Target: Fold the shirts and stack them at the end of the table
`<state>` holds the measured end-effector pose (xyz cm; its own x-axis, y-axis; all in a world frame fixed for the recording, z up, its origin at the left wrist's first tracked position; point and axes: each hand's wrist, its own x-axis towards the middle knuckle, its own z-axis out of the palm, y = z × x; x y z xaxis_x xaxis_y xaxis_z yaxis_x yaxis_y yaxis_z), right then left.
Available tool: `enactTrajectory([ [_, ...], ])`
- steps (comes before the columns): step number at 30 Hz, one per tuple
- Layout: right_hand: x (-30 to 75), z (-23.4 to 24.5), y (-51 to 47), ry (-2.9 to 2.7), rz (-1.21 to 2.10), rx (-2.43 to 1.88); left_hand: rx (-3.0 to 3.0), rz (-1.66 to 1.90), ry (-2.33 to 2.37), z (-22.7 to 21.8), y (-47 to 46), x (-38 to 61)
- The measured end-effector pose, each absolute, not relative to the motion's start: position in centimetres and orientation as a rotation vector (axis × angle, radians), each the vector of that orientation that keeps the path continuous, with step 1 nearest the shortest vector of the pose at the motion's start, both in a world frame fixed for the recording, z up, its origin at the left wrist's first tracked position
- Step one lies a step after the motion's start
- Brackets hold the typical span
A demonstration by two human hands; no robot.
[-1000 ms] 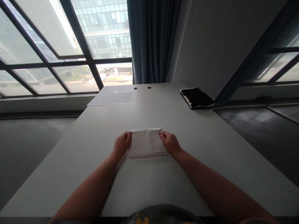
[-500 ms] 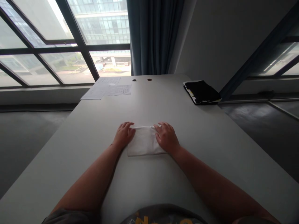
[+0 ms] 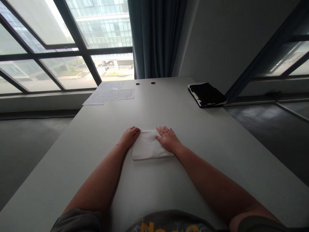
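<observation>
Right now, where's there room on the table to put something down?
Bare table lies between the papers and the black notebook, and right of the right hand. It's crowded at the white cloth, where the left hand and the right hand touch it.

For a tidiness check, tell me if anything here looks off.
Nothing stands out: the folded white cloth lies flat between the left hand and right hand; the papers and black notebook sit neatly beyond.

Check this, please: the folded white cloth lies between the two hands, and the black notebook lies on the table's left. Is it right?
Wrong: the head view shows the black notebook on the table's right, not left. The white cloth between the left hand and right hand is correct.
</observation>
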<state>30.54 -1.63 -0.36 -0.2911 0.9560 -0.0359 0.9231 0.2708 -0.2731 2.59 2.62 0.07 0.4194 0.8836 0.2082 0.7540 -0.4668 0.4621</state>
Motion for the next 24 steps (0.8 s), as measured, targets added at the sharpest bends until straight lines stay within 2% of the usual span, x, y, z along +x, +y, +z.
enactTrajectory([
  [10,31.6,-1.0,2.0,-2.182,0.197,-1.931,2.272,0.673,1.643,0.5,4.0,3.3],
  [14,32.3,-1.3,1.6,-2.106,0.146,-1.902,2.371,0.755,1.724,2.0,1.0,4.4],
  [17,32.6,-1.1,1.1,-2.08,0.12,-1.812,2.522,0.806,1.587,3.0,-2.0,7.1],
  [20,32.5,-0.8,0.7,-2.1,0.083,-1.647,2.648,0.609,1.476,2.6,-3.3,10.1],
  [24,32.1,-0.9,0.4,-2.228,0.175,-1.6,2.588,0.277,1.565,1.3,-1.8,11.4],
])
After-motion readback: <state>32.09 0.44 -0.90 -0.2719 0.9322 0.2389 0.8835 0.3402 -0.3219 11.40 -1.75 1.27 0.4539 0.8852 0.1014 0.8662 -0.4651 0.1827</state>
